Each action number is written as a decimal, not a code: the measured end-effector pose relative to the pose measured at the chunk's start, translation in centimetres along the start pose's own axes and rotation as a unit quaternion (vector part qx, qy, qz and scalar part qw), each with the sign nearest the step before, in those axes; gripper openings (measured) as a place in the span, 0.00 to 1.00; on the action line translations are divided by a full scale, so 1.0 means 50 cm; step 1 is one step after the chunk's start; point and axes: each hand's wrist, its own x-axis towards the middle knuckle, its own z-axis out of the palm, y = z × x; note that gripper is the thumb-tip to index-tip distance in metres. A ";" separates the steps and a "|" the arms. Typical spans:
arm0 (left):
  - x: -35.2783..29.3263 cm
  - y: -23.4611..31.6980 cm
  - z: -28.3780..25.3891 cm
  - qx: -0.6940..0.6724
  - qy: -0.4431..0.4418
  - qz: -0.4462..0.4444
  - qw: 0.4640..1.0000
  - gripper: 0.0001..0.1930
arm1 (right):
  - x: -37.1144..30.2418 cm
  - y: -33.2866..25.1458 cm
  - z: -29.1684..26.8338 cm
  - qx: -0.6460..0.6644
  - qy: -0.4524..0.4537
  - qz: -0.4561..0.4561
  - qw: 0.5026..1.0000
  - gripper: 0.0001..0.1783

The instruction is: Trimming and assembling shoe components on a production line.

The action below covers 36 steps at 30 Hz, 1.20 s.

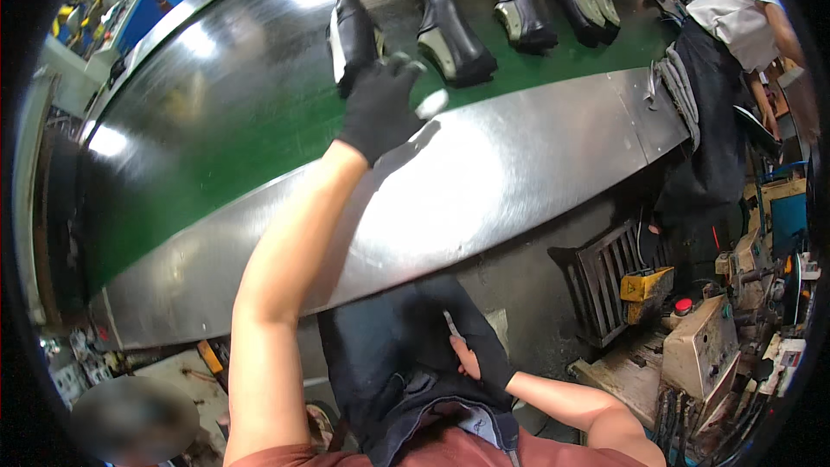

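Note:
My left hand (380, 108), in a black glove with pale fingertips, reaches over the green belt. Its fingers are spread beside the near end of a black shoe (353, 30) with a pale side panel; I cannot tell if they touch it. A white patch shows at the thumb. To the right stand more black shoes with grey-green parts: one (450, 35) close by, then another (523, 13) and the farthest (586, 13). Low in front of my dark apron, my right hand (484, 363), gloved with bare fingers showing, is closed round a thin metal tool (451, 324), its kind unclear.
Between me and the green belt (216, 151) runs a shiny metal ledge (536, 156). At the right, another person (735, 26) in a white top stands by the belt. A machine box with a red button (683, 305) and a slatted metal rack (605, 277) are at lower right.

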 end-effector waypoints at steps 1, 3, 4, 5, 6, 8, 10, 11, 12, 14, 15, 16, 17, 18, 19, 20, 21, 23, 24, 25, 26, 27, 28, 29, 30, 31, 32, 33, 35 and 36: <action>0.003 -0.018 0.018 0.185 0.124 0.091 0.971 0.36 | 0.010 -0.022 -0.008 0.023 0.016 -0.016 0.999 0.27; 0.022 -0.049 0.042 0.177 0.133 -0.025 0.975 0.42 | 0.019 -0.059 -0.020 0.062 -0.022 0.049 0.997 0.26; 0.034 -0.058 0.050 0.208 0.145 -0.094 0.963 0.43 | 0.020 -0.073 -0.023 0.075 -0.028 0.023 0.997 0.26; 0.047 -0.067 0.052 0.226 0.161 -0.151 0.949 0.44 | 0.023 -0.084 -0.026 0.059 -0.006 -0.011 0.998 0.24; 0.060 -0.075 0.047 0.183 0.102 -0.217 0.954 0.45 | 0.023 -0.092 -0.028 0.051 -0.017 -0.019 0.998 0.23; 0.082 -0.093 0.018 0.202 0.037 -0.164 0.965 0.41 | 0.025 -0.103 -0.031 0.069 0.012 -0.049 0.996 0.22; 0.095 -0.116 -0.034 0.268 -0.083 -0.059 0.958 0.34 | 0.026 -0.111 -0.036 0.143 0.055 -0.074 0.985 0.21; 0.101 -0.128 -0.064 0.289 -0.154 0.013 0.945 0.32 | 0.025 -0.115 -0.036 0.132 0.080 -0.086 0.984 0.21; 0.110 -0.139 -0.093 0.320 -0.245 0.063 0.913 0.30 | 0.026 -0.118 -0.039 0.132 0.065 -0.079 0.986 0.21; 0.104 -0.150 -0.136 0.294 -0.337 0.103 0.889 0.28 | 0.026 -0.121 -0.039 0.128 0.042 -0.054 0.989 0.21; 0.099 -0.151 -0.148 0.253 -0.313 0.154 0.902 0.27 | 0.026 -0.121 -0.037 0.124 0.030 -0.034 0.991 0.21; 0.082 -0.145 -0.150 0.248 -0.229 0.243 0.909 0.27 | 0.026 -0.119 -0.035 0.122 0.020 -0.016 0.992 0.21; 0.062 -0.136 -0.146 0.250 -0.153 0.320 0.901 0.28 | 0.026 -0.116 -0.033 0.121 0.014 -0.003 0.993 0.22; 0.050 -0.123 -0.129 0.262 -0.060 0.222 0.937 0.35 | 0.024 -0.112 -0.029 0.119 0.009 0.008 0.993 0.22; 0.031 -0.110 -0.110 0.193 -0.053 0.092 0.975 0.38 | 0.024 -0.106 -0.026 0.119 0.005 0.017 0.993 0.22; 0.011 -0.092 -0.080 0.111 -0.021 -0.032 0.993 0.42 | 0.022 -0.100 -0.023 0.118 0.003 0.023 0.993 0.22; -0.004 -0.081 -0.053 0.024 0.010 -0.154 0.988 0.45 | 0.020 -0.092 -0.019 0.119 0.002 0.033 0.992 0.22; -0.014 -0.065 0.004 0.003 0.068 -0.257 0.964 0.50 | 0.015 -0.074 -0.012 0.121 0.002 0.052 0.991 0.23; -0.017 -0.063 0.023 -0.002 0.089 -0.282 0.955 0.50 | 0.013 -0.064 -0.008 0.120 0.002 0.058 0.991 0.23; -0.014 -0.064 0.037 -0.015 0.117 -0.289 0.950 0.50 | 0.010 -0.055 -0.004 0.121 0.002 0.062 0.991 0.23; -0.008 -0.070 0.039 0.065 0.131 -0.225 0.963 0.49 | 0.005 -0.047 0.001 0.123 0.002 0.063 0.990 0.24; -0.002 -0.075 0.036 0.045 0.072 -0.265 0.960 0.47 | 0.002 -0.040 0.005 0.123 0.000 0.056 0.991 0.25; 0.006 -0.080 0.023 0.018 0.025 -0.301 0.953 0.45 | -0.004 -0.033 0.009 0.123 -0.003 0.048 0.991 0.26; 0.006 -0.080 0.006 -0.010 -0.015 -0.320 0.947 0.43 | -0.008 -0.027 0.013 0.114 -0.006 0.060 0.992 0.27; 0.001 -0.078 -0.017 -0.103 -0.041 -0.314 0.943 0.36 | -0.014 -0.021 0.017 0.123 0.004 0.024 0.992 0.28; -0.020 -0.066 -0.040 -0.285 -0.062 -0.370 0.882 0.33 | -0.017 -0.015 0.021 0.121 0.013 0.009 0.993 0.28; -0.047 -0.055 -0.072 -0.466 -0.060 -0.381 0.796 0.31 | -0.021 -0.008 0.025 0.122 0.017 -0.002 0.992 0.29; -0.081 -0.039 -0.107 -0.635 -0.058 -0.367 0.677 0.28 | -0.026 -0.001 0.029 0.126 0.018 -0.001 0.992 0.29; -0.252 0.035 -0.158 -0.511 0.019 -0.307 0.802 0.26 | -0.036 0.016 0.037 0.144 0.009 0.016 0.989 0.29; -0.350 0.076 -0.184 -0.415 0.068 -0.343 0.840 0.25 | -0.041 0.025 0.042 0.146 0.009 0.007 0.989 0.30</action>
